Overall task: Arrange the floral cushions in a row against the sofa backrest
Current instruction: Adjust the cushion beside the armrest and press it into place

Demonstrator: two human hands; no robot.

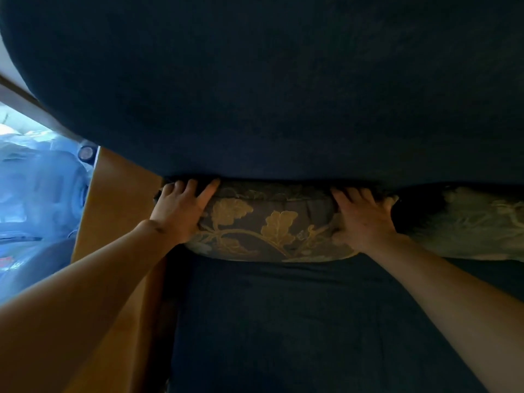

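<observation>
Your forearms reach far over the seat (297,321) | left hand (181,211), right hand (363,217) grip the floral cushion (269,225) ends | cushion lies between them, against the backrest (269,95) | second cushion (465,222) right

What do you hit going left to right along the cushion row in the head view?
Wooden sofa arm → left hand → floral cushion → right hand → second floral cushion.

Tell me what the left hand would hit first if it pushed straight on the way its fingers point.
Probably the sofa backrest: the left hand grips the floral cushion at its end, fingertips already about at the backrest's lower edge.
</observation>
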